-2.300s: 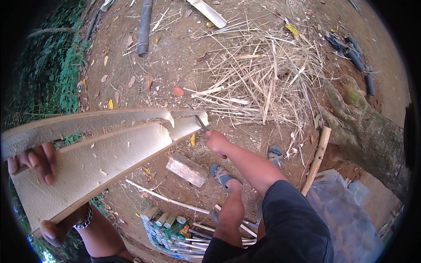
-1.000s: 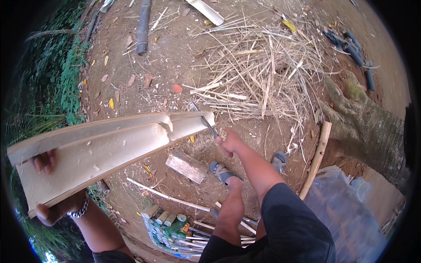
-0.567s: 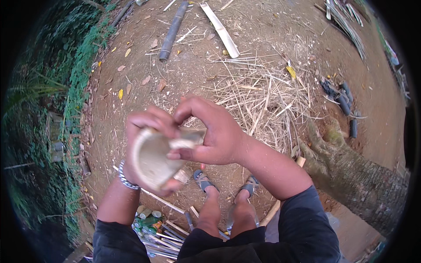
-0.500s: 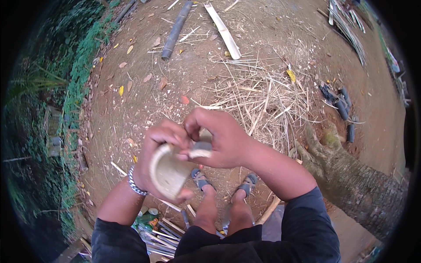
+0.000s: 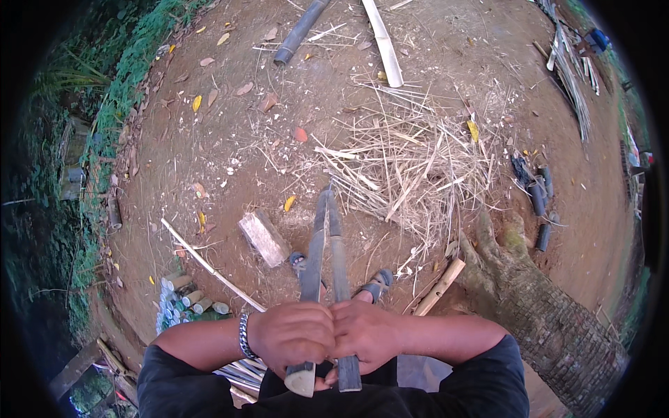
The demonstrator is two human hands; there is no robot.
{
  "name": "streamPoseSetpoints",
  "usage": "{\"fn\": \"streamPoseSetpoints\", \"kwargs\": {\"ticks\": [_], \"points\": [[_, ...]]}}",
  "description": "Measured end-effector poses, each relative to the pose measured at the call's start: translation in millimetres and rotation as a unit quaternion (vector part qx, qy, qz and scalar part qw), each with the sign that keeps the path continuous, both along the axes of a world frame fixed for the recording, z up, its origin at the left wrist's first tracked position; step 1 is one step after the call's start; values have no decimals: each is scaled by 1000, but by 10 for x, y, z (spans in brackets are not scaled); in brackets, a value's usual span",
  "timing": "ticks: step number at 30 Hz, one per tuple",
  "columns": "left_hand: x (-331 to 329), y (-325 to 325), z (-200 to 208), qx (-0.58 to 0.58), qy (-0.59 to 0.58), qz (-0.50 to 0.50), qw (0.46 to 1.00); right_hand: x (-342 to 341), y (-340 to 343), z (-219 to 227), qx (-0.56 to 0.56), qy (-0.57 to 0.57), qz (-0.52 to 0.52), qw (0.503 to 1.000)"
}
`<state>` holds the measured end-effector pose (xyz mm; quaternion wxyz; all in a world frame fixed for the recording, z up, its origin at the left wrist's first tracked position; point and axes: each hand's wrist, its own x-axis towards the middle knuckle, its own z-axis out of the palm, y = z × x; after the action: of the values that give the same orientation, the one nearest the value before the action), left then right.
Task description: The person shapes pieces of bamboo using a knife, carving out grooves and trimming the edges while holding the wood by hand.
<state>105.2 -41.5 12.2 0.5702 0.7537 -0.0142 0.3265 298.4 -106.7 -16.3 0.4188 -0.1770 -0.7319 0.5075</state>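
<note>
Two long, dark lengths of split bamboo stretch forward from my hands, their far tips meeting near the pile of strips. My left hand (image 5: 296,336) is closed round the left split bamboo length (image 5: 315,261), whose pale, half-round cut end shows below the fist. Close against it, my right hand (image 5: 366,338) grips the right split bamboo length (image 5: 339,268), its narrow dark end poking out near my body. The knuckles of both hands touch. I cannot tell whether the two lengths are joined at the far tip.
A heap of pale bamboo strips (image 5: 425,167) lies ahead. A wooden block (image 5: 265,239), a thin pole (image 5: 209,268) and cut bamboo sections (image 5: 202,305) are on my left. On the right are a thick tree trunk (image 5: 550,313) and a split pole (image 5: 439,287). Farther off lies a dark bamboo pole (image 5: 301,31).
Both hands have come down toward my body. The bamboo, earlier held end-on and close up, now points away along the ground, showing two long lengths. The wooden block has come into view.
</note>
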Motion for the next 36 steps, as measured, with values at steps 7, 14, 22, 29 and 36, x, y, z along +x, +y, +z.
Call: {"fn": "streamPoseSetpoints", "kwargs": {"ticks": [7, 14, 22, 29, 36], "points": [[-184, -196, -103, 29, -21, -64, 997, 106, -5, 15, 9, -44, 34, 998], [-480, -209, -75, 39, -17, -33, 999, 201, -18, 16, -7, 2, 16, 1000], [-696, -159, -11, 32, -2, 16, 999, 257, 17, 8, -4, 29, 5, 1000], [-830, -122, -46, 16, -7, 76, 997, 229, 52, 24, -14, 14, 17, 1000], [-893, -93, -2, 35, 4, 93, 995, 248, 93, 106, -10, 1, 21, 1000]]}}
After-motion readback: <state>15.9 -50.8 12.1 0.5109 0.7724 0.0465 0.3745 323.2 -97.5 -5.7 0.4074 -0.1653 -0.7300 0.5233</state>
